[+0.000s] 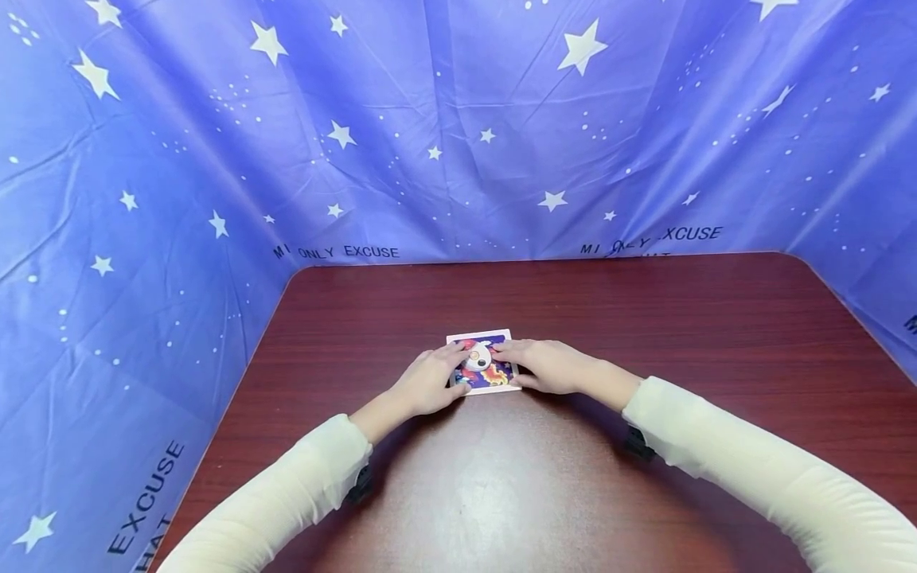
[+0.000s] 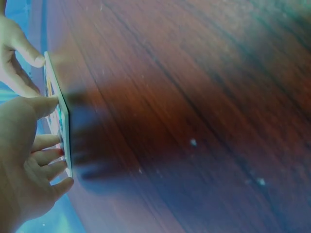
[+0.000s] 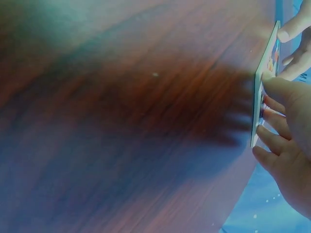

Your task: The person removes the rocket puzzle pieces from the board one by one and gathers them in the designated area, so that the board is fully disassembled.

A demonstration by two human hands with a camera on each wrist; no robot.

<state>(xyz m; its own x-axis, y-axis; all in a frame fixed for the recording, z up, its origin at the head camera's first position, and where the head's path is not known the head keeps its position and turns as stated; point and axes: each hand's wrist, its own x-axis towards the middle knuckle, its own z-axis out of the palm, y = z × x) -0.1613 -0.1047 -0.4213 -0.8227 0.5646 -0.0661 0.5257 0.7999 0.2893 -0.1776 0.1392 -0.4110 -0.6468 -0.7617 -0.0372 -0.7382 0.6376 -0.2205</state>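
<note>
One small square picture board [image 1: 489, 372], flat on the dark red table [image 1: 501, 306] just below the middle of the head view. Pale border, purple ground, a white rounded shape and an orange-yellow patch in its print. From the left, the left hand [image 1: 430, 382], fingers laid over the board's left side, thumb at the near edge. From the right, the right hand [image 1: 553, 367], fingers reaching over the right side, thumb near the lower right corner. Both relaxed and fairly straight-fingered, touching without a closed grip. In the way: those same fingers, hiding parts of the print at both sides. Board nearly edge-on at the left of the left wrist view and the right of the right wrist view, with dark shadows [image 2: 112, 160] on the wood beside it. Pale sleeves [image 1: 745, 458] running in from the lower left and lower right of the head view, a black object [image 1: 639, 444] partly hidden beneath each. Along the table's far and side edges, a blue cloth [image 1: 401, 79] with white stars [image 1: 583, 48] filling the upper frame, black lettering [image 1: 348, 252] low on it. Bright glare [image 1: 487, 493] at lower middle.
</note>
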